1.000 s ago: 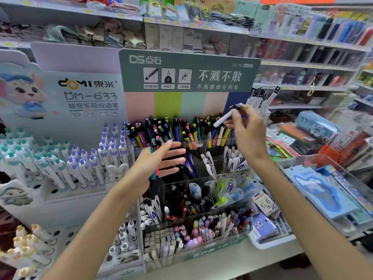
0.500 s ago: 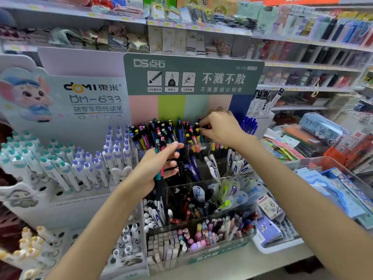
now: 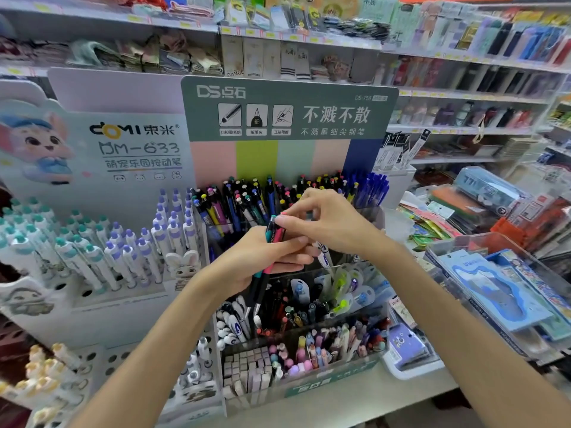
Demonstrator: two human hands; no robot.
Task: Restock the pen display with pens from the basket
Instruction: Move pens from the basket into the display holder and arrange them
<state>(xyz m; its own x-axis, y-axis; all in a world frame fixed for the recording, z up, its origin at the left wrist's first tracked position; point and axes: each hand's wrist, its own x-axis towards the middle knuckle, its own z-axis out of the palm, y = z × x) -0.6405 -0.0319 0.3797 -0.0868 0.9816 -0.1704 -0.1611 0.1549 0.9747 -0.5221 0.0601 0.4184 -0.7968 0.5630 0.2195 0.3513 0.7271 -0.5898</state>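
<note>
My left hand grips a small bunch of pens, teal and pink among them, upright in front of the pen display. My right hand pinches the top of one of these pens between thumb and forefinger. Behind both hands, the display's back row holds several dark pens with coloured caps and blue pens. Lower clear compartments hold more pens, markers and erasers. No basket is in view.
A white stand of teal and purple pens fills the left. A green sign board rises behind the display. Clear bins with blue packaged goods sit to the right. Shelves of merchandise run along the back.
My right hand carried a white pen to the back row and let it go there. It then came down to the bunch in my left hand, which rose and closed round the pens.
</note>
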